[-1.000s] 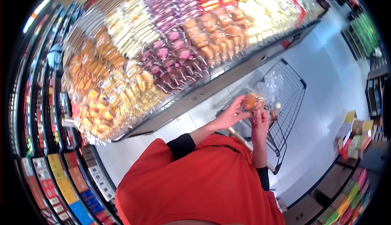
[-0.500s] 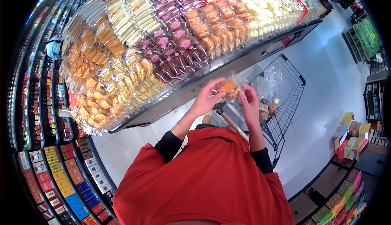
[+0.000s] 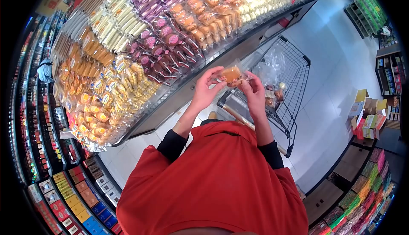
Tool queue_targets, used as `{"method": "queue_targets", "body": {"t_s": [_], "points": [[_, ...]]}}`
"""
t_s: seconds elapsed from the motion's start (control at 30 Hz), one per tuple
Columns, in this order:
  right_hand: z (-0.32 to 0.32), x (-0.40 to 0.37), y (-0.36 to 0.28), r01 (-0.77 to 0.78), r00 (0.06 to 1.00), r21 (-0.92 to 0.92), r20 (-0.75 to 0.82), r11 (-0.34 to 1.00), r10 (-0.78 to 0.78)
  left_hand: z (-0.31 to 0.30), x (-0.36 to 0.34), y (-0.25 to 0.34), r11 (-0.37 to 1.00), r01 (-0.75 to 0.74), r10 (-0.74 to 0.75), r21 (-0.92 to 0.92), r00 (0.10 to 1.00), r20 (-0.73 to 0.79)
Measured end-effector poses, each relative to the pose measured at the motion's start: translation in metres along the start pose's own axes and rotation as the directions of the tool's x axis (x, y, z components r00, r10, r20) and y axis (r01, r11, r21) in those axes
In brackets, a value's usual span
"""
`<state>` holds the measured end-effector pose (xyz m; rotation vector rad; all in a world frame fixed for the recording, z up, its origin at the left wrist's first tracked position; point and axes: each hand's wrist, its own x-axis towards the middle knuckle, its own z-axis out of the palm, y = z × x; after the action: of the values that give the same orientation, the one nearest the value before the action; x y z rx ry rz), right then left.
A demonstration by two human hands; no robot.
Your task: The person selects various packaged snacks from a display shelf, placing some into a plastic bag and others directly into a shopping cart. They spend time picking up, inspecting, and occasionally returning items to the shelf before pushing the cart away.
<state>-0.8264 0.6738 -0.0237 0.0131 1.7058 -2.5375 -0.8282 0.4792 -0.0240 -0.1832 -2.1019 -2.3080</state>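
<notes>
In front of my chest, both hands hold a small clear-wrapped brown pastry (image 3: pixel 232 76). My left hand (image 3: pixel 208 89) pinches its left side between thumb and fingers. My right hand (image 3: pixel 254 92) grips the right end of the wrapper, fingers bent. Dark print shows on the wrapper's lower part, too small to read. Just beyond the hands is a shopping cart (image 3: pixel 298 74), its handle partly behind my right forearm. Inside the cart lie a clear plastic bag (image 3: pixel 273 67) and several small wrapped items (image 3: pixel 270 98).
A display counter heaped with wrapped pastries (image 3: pixel 164 43) runs across the front and left. Shelves of boxed goods (image 3: pixel 79 196) stand at lower left, with a person (image 3: pixel 44 70) at far left. Opened cartons (image 3: pixel 368 115) and colourful packets (image 3: pixel 362 201) are on the right.
My hands and the pastry have shifted slightly left in view, and the pastry is tilted differently. The counter appears further left and the cart higher as the view turned.
</notes>
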Motion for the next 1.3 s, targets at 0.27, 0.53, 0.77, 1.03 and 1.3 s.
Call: {"method": "queue_targets", "body": {"t_s": [0.27, 0.53, 0.77, 1.03, 1.3], "points": [[-0.010, -0.001, 0.011, -0.100, 0.994, 0.031, -0.050, 0.994, 0.102, 0.006, -0.002, -0.009, 0.993, 0.096, -0.097, -0.076, 0.995, -0.012], [-0.040, -0.003, 0.048, -0.180, 0.983, -0.129, 0.018, 0.975, 0.184, -0.024, 0.056, -0.006, 0.996, -0.004, 0.017, 0.087, 0.988, -0.155], [-0.082, -0.046, 0.135, 0.153, 0.961, -0.804, 0.256, 0.574, 0.103, -0.074, 0.193, 0.004, 0.805, -0.211, 0.420, 0.554, 0.863, -0.282], [-0.073, -0.057, 0.121, 0.074, 0.913, -0.908, 0.228, 0.413, 0.338, -0.080, 0.281, -0.007, 0.615, -0.008, 0.365, 0.789, 0.889, -0.276], [-0.079, -0.062, 0.145, 0.179, 0.952, -0.897, 0.262, 0.405, 0.159, -0.139, 0.350, -0.075, 0.397, -0.229, 0.461, 0.889, 0.887, 0.023]]}}
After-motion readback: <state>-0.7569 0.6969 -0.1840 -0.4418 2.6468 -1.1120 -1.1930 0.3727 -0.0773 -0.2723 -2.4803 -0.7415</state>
